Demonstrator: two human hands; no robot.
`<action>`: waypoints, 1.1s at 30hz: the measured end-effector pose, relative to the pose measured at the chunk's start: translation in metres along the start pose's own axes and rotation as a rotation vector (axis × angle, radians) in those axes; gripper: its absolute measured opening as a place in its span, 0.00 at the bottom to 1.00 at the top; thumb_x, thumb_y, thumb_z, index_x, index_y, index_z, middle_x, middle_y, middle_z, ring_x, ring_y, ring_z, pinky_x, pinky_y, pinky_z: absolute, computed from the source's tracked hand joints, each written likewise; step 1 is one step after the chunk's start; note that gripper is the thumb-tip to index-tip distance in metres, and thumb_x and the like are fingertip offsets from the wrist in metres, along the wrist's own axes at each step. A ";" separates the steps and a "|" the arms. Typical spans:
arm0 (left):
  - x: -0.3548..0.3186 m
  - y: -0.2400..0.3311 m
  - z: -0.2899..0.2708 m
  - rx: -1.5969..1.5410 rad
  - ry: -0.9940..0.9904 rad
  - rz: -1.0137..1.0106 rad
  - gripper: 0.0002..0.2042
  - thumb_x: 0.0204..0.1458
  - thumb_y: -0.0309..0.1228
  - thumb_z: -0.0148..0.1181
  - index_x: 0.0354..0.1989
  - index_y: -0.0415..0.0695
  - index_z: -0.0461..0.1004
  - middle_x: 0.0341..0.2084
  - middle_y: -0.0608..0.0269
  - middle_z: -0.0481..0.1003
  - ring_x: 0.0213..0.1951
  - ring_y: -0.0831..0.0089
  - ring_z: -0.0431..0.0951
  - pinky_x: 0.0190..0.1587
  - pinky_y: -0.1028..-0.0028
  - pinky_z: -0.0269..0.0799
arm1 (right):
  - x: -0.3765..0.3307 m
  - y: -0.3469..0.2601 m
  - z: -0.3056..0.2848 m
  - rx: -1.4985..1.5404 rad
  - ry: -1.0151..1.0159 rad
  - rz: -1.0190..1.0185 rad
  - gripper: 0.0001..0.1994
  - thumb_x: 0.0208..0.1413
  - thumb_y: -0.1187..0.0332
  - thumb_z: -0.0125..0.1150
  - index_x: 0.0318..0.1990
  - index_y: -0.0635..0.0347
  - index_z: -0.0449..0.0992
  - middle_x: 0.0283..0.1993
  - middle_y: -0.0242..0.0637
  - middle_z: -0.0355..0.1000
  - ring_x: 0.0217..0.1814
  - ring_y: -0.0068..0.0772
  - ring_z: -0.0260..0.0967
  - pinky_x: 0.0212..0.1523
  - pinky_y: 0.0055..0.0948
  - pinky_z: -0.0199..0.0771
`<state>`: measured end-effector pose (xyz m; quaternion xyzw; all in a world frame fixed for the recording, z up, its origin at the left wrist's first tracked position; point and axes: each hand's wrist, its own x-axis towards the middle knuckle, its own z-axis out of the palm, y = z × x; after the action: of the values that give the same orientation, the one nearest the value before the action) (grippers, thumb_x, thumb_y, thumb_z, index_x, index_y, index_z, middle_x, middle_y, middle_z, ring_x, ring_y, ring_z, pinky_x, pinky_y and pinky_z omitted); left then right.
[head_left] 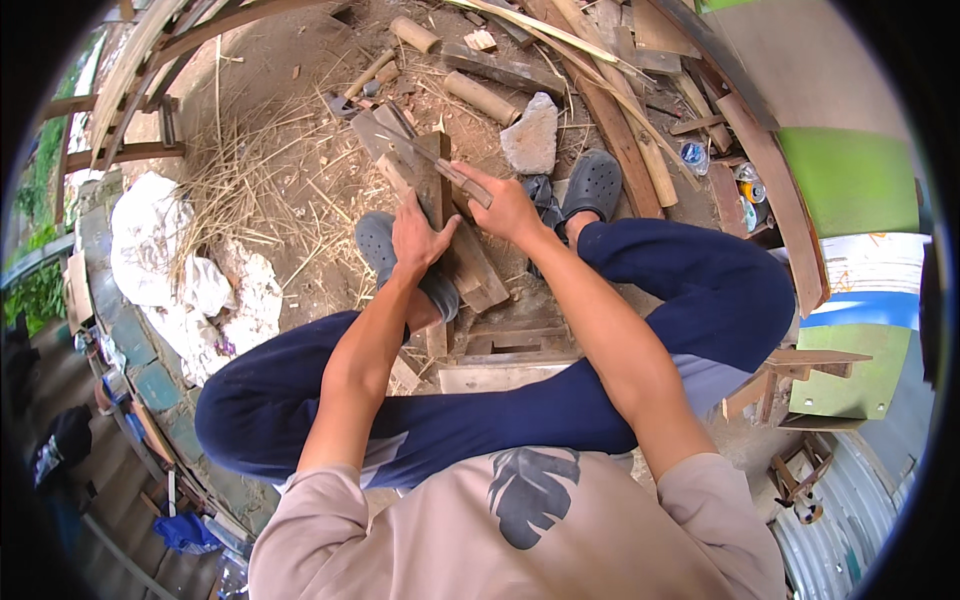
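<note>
Head view: splitting a wooden block with a blade.
Left hand [420,238] grips the upright wooden block [432,185] on scrap boards [478,275]; right hand [507,207] clenches the blade [440,165] on its top. Next, probably a steady downward press.

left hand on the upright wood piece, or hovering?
Touching. The head view shows the left hand pressed flat against the side of the upright wood piece, fingers wrapped on its edge, no gap. The right hand grips a knife-like tool across its top.
</note>
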<state>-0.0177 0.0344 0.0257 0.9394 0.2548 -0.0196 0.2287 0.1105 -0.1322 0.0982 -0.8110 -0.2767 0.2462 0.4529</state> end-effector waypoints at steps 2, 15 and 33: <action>0.002 -0.001 -0.009 -0.079 -0.182 -0.042 0.53 0.48 0.53 0.69 0.71 0.27 0.46 0.53 0.29 0.73 0.55 0.39 0.74 0.60 0.55 0.70 | 0.003 0.000 0.002 0.017 0.011 -0.010 0.33 0.50 0.71 0.59 0.67 0.35 0.71 0.41 0.54 0.79 0.38 0.57 0.79 0.41 0.44 0.79; 0.033 0.026 -0.031 0.036 -0.296 -0.083 0.58 0.48 0.47 0.70 0.74 0.28 0.34 0.46 0.27 0.75 0.48 0.37 0.78 0.53 0.54 0.75 | 0.011 -0.017 -0.026 0.023 0.131 0.033 0.29 0.50 0.67 0.60 0.64 0.38 0.74 0.50 0.53 0.78 0.49 0.56 0.78 0.50 0.41 0.79; -0.017 -0.065 -0.014 -0.118 -0.208 -0.007 0.42 0.54 0.46 0.66 0.73 0.39 0.55 0.54 0.34 0.74 0.53 0.44 0.77 0.59 0.57 0.73 | -0.003 -0.027 0.051 -0.105 0.081 0.109 0.27 0.55 0.70 0.59 0.66 0.50 0.72 0.52 0.56 0.77 0.53 0.57 0.77 0.54 0.43 0.77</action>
<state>-0.0649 0.0823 0.0137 0.9162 0.2338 -0.1029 0.3088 0.0690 -0.0920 0.0982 -0.8567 -0.2260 0.2229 0.4065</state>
